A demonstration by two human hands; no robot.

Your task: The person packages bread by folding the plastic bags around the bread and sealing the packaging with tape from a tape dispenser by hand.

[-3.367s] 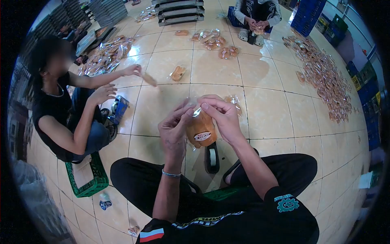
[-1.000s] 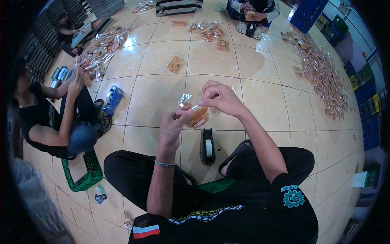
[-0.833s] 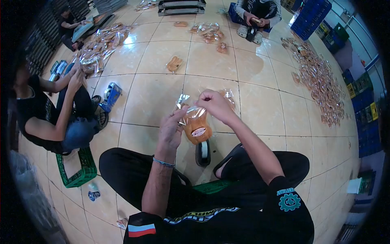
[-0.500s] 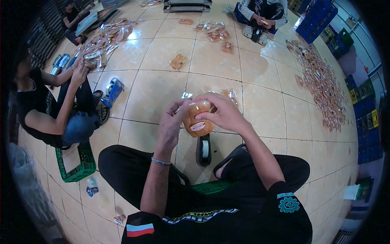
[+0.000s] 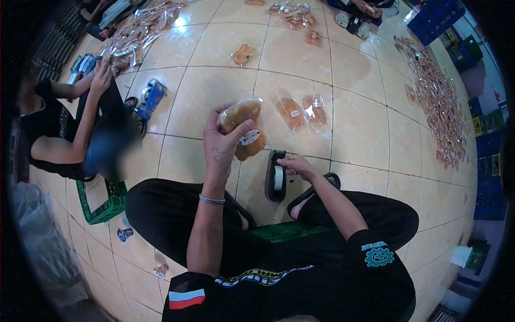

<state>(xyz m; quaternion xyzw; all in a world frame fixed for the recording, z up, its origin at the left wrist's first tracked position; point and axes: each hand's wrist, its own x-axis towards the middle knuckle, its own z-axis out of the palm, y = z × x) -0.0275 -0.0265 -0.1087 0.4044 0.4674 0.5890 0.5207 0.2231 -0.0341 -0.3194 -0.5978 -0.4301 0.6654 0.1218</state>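
From here the held bread (image 5: 242, 112) looks golden brown, its label (image 5: 249, 138) white. The tape dispenser (image 5: 270, 181) is black with a whitish roll (image 5: 278, 178); the floor (image 5: 209, 80) is cream, gridded dark.

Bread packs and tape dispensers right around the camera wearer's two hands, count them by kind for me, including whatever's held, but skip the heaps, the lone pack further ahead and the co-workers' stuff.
Bread packs: 3 (one in the left hand, two on the floor)
Black tape dispenser, by the right hand: 1
Total: 4
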